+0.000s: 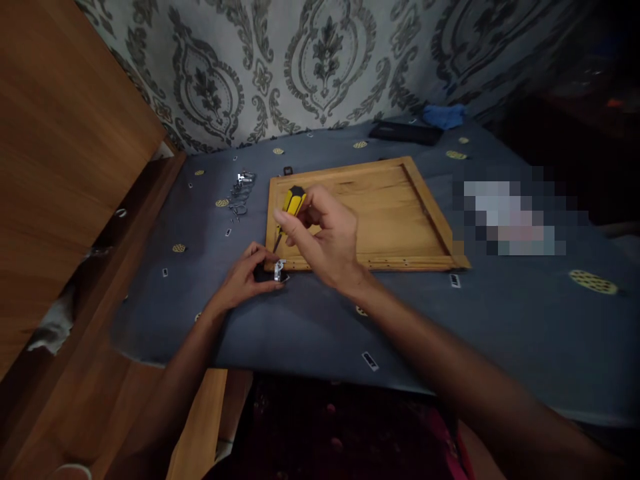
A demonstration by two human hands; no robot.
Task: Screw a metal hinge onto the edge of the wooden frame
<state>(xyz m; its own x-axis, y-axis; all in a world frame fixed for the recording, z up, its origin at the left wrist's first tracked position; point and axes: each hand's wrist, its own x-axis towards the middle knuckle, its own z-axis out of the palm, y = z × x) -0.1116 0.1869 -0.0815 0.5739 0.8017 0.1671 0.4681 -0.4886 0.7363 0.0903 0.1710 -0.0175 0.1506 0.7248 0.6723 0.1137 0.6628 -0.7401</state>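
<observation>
A wooden cabinet door panel [390,207] lies flat on a grey-blue patterned cloth. My right hand [323,237] grips a yellow-and-black screwdriver [291,201], its shaft angled down toward the panel's near left corner. My left hand [247,277] is closed on a small metal hinge [280,270] at that corner, holding it against the panel's edge.
A pile of metal hinges and screws [241,193] lies left of the panel. A black flat object [405,132] and blue cloth [444,115] sit by the patterned wall. Wooden furniture [65,167] stands at the left. A blurred patch [510,217] lies to the right.
</observation>
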